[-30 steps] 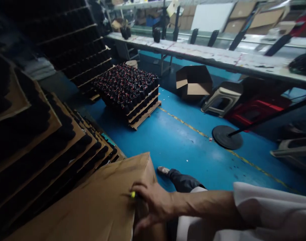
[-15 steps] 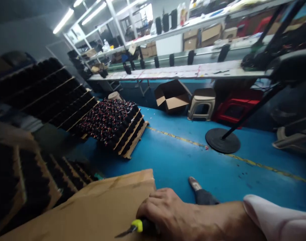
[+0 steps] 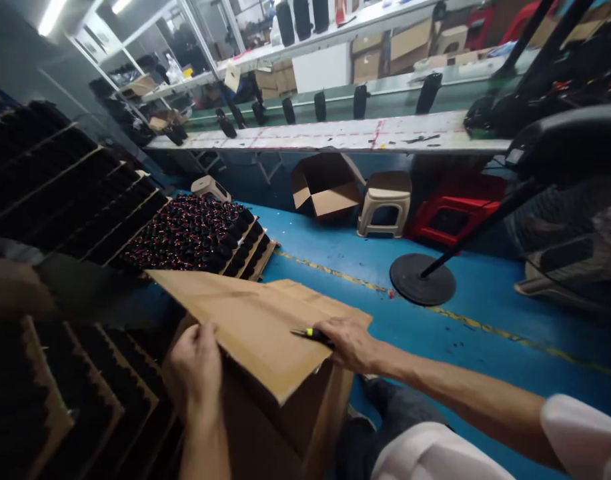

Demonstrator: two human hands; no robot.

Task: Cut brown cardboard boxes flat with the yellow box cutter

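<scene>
Fingers of the left hand [image 3: 195, 363] curl over the near edge of a cardboard box [image 3: 280, 400] flap. Farther right, the right hand [image 3: 353, 343] is closed around a yellow-collared knife [image 3: 310, 333], lying nearly flat, blade pointing left across the flap.

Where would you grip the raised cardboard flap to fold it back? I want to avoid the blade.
Probably the flap's free near-left edge, from the left hand's side: it stands lifted and bare there, while the right hand rests its small knife on the right.
</scene>
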